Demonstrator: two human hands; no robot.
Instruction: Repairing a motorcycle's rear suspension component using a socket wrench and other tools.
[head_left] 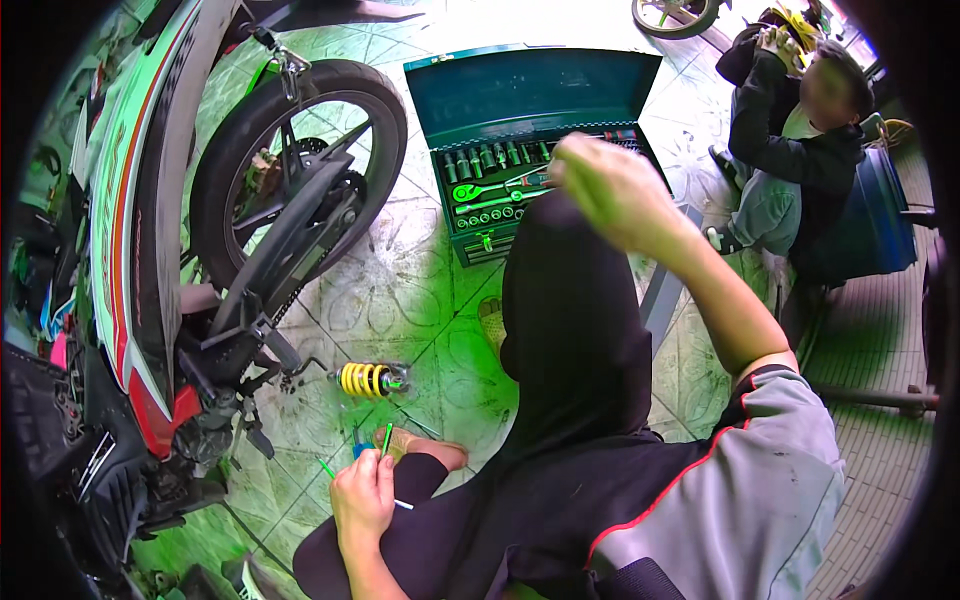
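Note:
My left hand (362,497) is closed on a slim metal rod tool (402,505); a green-tinted end and a bar standing upward show around the fingers, and its exact kind is unclear. Over my raised knee, my right hand (608,190) is lifted with its back toward me. Its fingers are blurred and bent away, so I cannot see whether it holds anything. Beyond it lies an open teal toolbox (535,90) with rows of sockets (485,158) and a ratchet (468,193). A yellow coil-spring shock absorber (363,380) rests on the tiles ahead of my left hand.
At left stands a motorcycle with white and red bodywork (125,270) and its black-tyred wheel (392,150) exposed. A person (800,140) sits on a blue box (872,225) at right. Another wheel (672,15) shows at the top. My bare foot (440,448) is on the floor.

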